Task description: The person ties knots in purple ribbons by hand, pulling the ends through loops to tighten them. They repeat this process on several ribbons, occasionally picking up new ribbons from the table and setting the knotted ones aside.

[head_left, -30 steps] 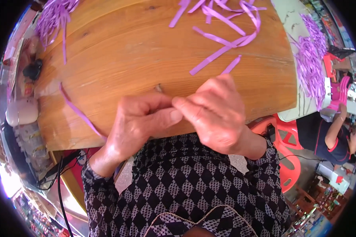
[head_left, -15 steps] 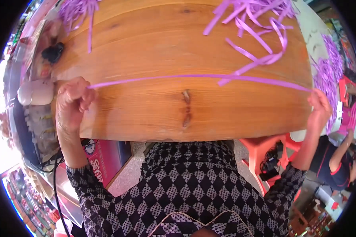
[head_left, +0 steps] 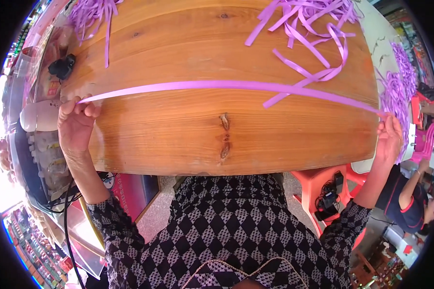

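Note:
A long purple ribbon strip [head_left: 217, 85] stretches across the wooden table [head_left: 178, 135] from one hand to the other, bowing slightly away from me. Its left end is pinched in the fingers of my left hand [head_left: 77, 123], near the table's left edge. Over at the right edge, my right hand [head_left: 389, 137] pinches the other end between closed fingers. A loose purple strip [head_left: 301, 85] on the tabletop passes beneath the held one. It trails from a tangled pile of purple strips [head_left: 318, 17] at the far right.
Another bunch of purple strips [head_left: 92, 17] hangs at the far left. A small black object [head_left: 61, 66] sits at the left edge. More purple strips [head_left: 400, 89] lie on a pale surface to the right. An orange stool [head_left: 313, 185] holds black cables; a person [head_left: 410, 200] is beyond.
My left hand has shifted a little left and its palm has turned. The ribbon now shows its flat face instead of a thin edge. My right hand has dropped slightly.

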Demonstrator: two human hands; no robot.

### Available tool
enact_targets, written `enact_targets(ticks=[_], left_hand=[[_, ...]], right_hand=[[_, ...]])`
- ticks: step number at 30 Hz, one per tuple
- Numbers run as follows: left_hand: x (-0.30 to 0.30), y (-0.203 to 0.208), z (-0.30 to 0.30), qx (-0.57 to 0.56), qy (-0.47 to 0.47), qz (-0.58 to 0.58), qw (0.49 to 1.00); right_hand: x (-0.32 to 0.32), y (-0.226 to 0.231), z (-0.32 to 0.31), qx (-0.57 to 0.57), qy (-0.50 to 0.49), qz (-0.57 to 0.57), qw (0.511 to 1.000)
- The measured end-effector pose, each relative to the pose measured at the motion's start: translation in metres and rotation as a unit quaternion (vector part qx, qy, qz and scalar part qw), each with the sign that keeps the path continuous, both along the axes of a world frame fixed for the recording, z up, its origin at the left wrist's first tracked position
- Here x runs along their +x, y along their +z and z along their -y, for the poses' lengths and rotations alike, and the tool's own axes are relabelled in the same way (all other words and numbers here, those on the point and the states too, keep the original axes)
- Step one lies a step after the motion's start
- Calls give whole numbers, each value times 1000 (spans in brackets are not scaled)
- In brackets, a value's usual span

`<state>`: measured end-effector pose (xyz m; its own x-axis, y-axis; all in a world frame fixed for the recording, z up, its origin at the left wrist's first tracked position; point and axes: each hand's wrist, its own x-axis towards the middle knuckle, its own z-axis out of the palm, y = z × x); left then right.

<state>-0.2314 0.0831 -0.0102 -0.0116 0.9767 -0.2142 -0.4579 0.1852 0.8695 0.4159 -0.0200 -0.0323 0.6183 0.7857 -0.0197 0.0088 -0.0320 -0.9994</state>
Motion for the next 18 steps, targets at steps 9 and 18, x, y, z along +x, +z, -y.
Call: enact_targets(ticks=[9, 18], left_hand=[[15, -18, -11, 5, -85, 225, 971], [190, 10, 47, 3, -226, -46, 973]], right_hand=[[-39, -1, 0, 169, 135, -481, 850], [-247, 35, -19, 73, 355, 76, 929]])
